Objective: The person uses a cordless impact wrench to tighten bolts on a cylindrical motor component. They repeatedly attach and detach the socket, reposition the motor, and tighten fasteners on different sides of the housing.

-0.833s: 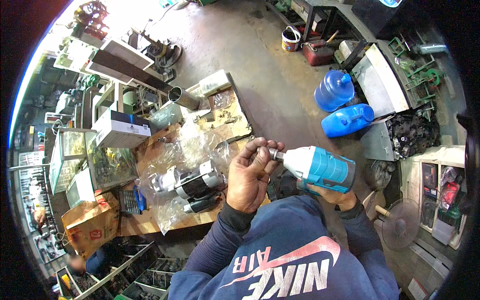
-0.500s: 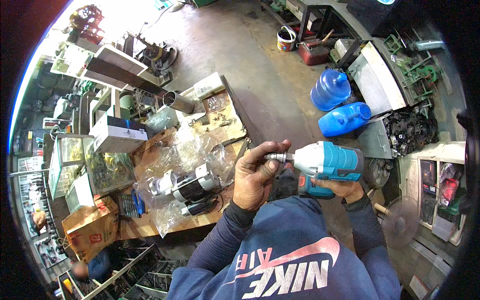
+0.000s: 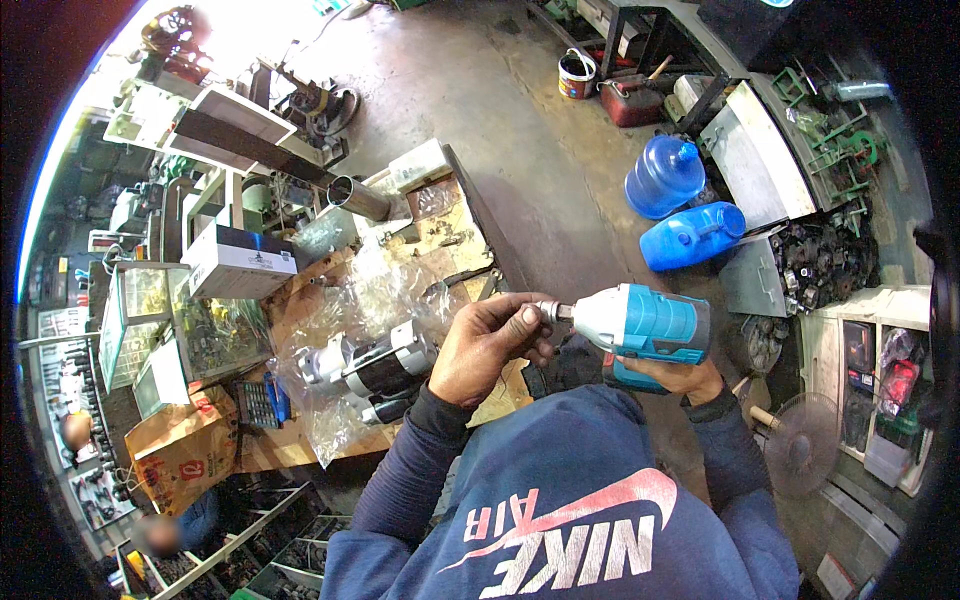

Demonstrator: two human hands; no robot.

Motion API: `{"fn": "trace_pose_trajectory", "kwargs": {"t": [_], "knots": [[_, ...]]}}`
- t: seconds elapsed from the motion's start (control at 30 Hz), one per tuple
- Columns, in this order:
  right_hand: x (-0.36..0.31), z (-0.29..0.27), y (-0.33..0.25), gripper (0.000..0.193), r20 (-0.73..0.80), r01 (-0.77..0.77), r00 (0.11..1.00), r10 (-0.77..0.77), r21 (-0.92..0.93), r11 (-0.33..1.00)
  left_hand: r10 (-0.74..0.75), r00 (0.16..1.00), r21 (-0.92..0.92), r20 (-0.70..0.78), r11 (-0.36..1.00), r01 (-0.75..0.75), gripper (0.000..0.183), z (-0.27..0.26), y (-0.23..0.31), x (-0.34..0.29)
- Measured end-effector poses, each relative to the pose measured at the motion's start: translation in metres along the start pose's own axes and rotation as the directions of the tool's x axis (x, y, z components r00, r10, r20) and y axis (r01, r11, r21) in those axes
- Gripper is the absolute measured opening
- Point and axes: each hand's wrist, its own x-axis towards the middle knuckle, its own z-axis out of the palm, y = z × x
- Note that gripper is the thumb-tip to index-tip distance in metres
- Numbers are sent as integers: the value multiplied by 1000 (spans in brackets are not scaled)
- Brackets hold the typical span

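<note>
In front of my chest, a teal and grey cordless impact wrench (image 3: pixel 655 322) lies level with its nose toward the left. My right hand (image 3: pixel 688 376) is closed around its grip from below, hiding most of the handle. At the nose, my left hand (image 3: pixel 488 348) pinches a small metal socket (image 3: pixel 548 311) between thumb and fingers. The socket lines up with the tool's square drive; whether it is fully seated cannot be made out. Left of my hands, a grey and black power tool (image 3: pixel 385 366) rests on clear plastic wrapping on the workbench.
The wooden workbench (image 3: pixel 465 225) carries a white box (image 3: pixel 240 262), a metal cylinder (image 3: pixel 358 198) and a glass case (image 3: pixel 140 310). A paper bag (image 3: pixel 185 455) stands by its near left corner. At right are two blue water containers (image 3: pixel 692 236) and a fan (image 3: pixel 800 445).
My left hand has shifted left, and its fingers have moved from curled over the socket to a pinch at its end. The impact wrench has moved slightly left.
</note>
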Motion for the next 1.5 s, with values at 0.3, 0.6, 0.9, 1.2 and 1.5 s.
{"fn": "trace_pose_trajectory", "kwargs": {"t": [0.3,0.6,0.9,1.2,1.5], "knots": [[4,3,-19,44,37,-25,999,25,19,999,508,855,475,-108,781,-404,36,13,-20,-6],[1,2,-12,57,82,-57,995,57,-8,998,414,907,397,-77,847,-353,24,0,-24,-11],[0,6,-13,68,98,231,972,-213,-253,940,25,999,40,40,999,-26,32,-10,-12,-10],[-3,13,-22,72,33,100,994,-100,-13,995,180,982,122,-59,978,-172,30,-9,-20,-13],[-4,16,-22,73,2,173,985,-173,-31,984,499,862,398,-92,812,-427,27,3,-26,-16]]}}
